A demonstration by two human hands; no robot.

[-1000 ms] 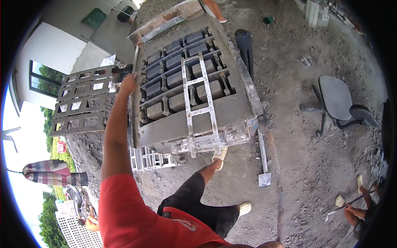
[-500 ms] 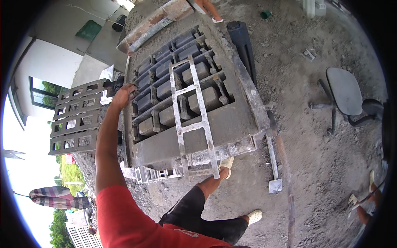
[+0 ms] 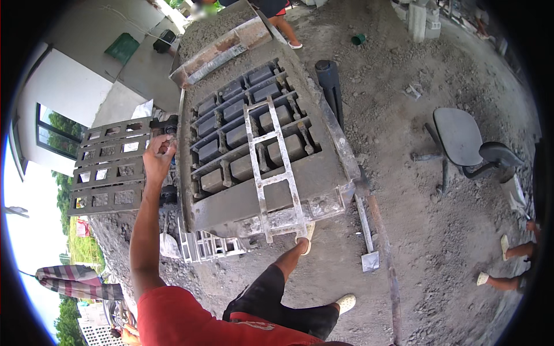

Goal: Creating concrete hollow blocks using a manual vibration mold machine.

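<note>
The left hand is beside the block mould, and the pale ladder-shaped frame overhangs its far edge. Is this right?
Not the far edge: the head view shows the frame overhanging the near edge of the mould. The left hand is beside it.

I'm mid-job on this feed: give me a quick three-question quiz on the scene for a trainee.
1. True or false: the ladder-shaped frame lies across the metal mold.
2. Which is right of the mold in the picture: (a) the chair, (b) the window, (c) the striped cloth?
3. Fill in: the left hand is beside the mold's ____ edge, as pictured.

Key: 1. True. 2. (a). 3. Left.
</note>
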